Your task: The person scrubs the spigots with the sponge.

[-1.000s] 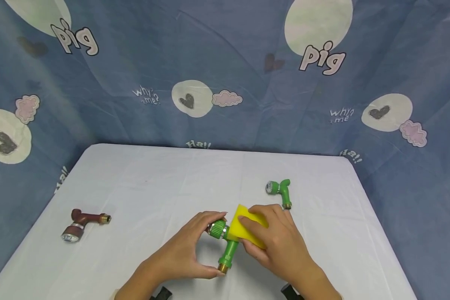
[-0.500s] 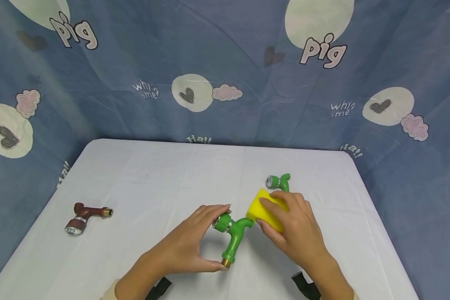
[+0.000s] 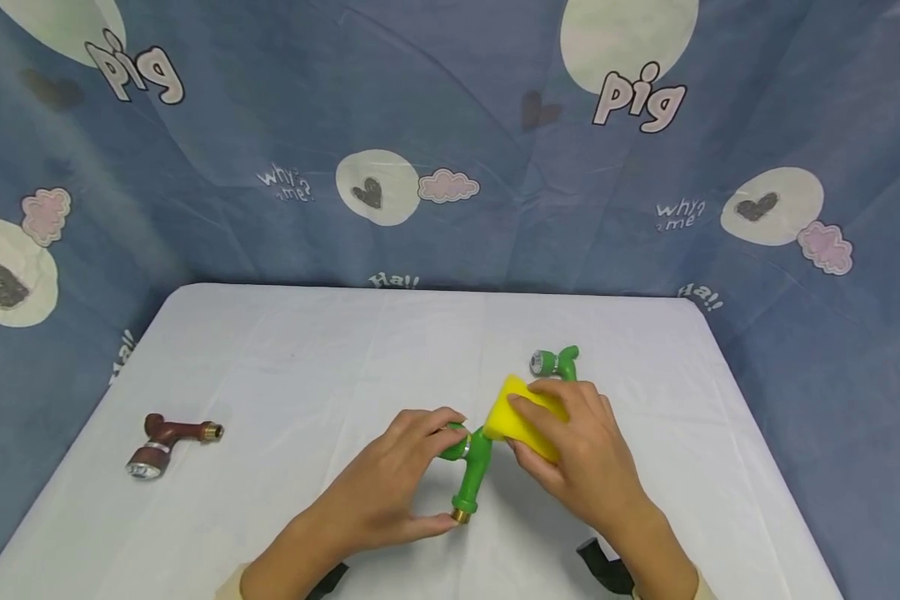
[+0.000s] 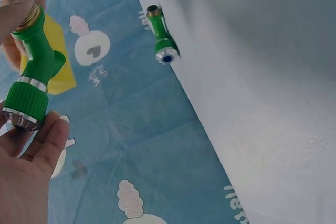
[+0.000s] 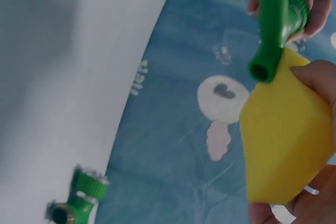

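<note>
R hand (image 3: 596, 458) w/ sponge (image 3: 502, 414) part-hides rear grn tap (image 3: 549, 362); brn tap (image 3: 163, 435) L.

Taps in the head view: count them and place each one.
3: a green tap in the left grip; a second green tap, partly hidden behind the right grip, on the table; a red-brown tap on the table's left side.

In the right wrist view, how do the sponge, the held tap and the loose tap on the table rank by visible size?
Sponge
Held tap
Loose tap
Both taps are cut off; nearness may enlarge the held one.
</note>
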Available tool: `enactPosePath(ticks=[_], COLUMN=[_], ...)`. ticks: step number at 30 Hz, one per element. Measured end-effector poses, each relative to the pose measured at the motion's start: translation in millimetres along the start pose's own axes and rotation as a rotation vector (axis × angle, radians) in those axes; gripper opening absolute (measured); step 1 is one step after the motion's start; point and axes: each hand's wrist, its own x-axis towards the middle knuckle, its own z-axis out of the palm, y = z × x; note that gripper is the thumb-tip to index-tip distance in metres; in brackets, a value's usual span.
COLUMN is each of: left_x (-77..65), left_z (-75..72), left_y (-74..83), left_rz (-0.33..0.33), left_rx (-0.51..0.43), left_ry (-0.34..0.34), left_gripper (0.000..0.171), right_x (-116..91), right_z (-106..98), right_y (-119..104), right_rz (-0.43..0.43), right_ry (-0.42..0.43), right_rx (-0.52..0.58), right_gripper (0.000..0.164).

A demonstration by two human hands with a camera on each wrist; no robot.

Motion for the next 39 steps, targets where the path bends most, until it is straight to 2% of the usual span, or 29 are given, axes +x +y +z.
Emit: enactPosePath(ticks=[6,10,12,14,17,19,21,23,25,29,32,34,36,39], left_x=[-1.2,-2.2,-3.2,-4.4,-6.4,-7.6,-8.5,-9.0,-9.8,-11.5,-12.1,-11.4,-9.9,-5.5], left_z=[-1.4,-1.5,-1.4,-1.3,-1.7,-2.1,-2.6,-2.9,-2.8,-2.8,-3.3,-3.9,-4.0,-3.8], left_y=[-1.8,-3.5,-3.9,-3.7,-3.3,-2.9,-2.5,-2.1,-2.0,-2.8,-4.4,-5.7,-7.5,-10.0], left_rz=[-0.02,-0.042,-0.07,-0.11,-0.183,-0.217,-0.242,-0.263,-0.29,-0.371,-0.43,-0.458,-0.465,-0.457], left_rx=[-0.014,-0.029,-0.045,-0.079,-0.161,-0.226,-0.281,-0.32,-0.337,-0.384,-0.483,-0.55,-0.589,-0.606], left_ry=[0.048,0.052,0.041,0.025,0.008,0.014,0.024,0.033,0.033,0.02,0.012,0.009,0.009,0.003], left_gripper=[0.095,0.095,0.097,0.098,0.099,0.099,0.098,0.097,0.096,0.094,0.09,0.087,0.085,0.084], right_x=[-8,-11,-11,-11,-10,-11,-13,-15,-17,-21,-24,-23,-21,-16], right_z=[1,-1,0,2,7,10,10,10,10,10,10,10,10,10], right_y=[10,13,10,5,-4,-7,-8,-6,-3,1,0,-3,-7,-15], right_rz=[0.09,0.144,0.124,0.068,-0.033,-0.057,-0.043,-0.014,0.014,0.071,0.115,0.115,0.097,0.036], right_ry=[0.055,0.119,0.165,0.186,0.156,0.116,0.09,0.079,0.071,0.066,0.077,0.097,0.114,0.133], right_rx=[-0.027,0.0,0.022,0.035,0.058,0.069,0.066,0.045,0.015,-0.005,0.059,0.124,0.178,0.214], right_gripper=[0.045,0.042,0.045,0.048,0.043,0.036,0.036,0.044,0.052,0.056,0.054,0.048,0.041,0.041])
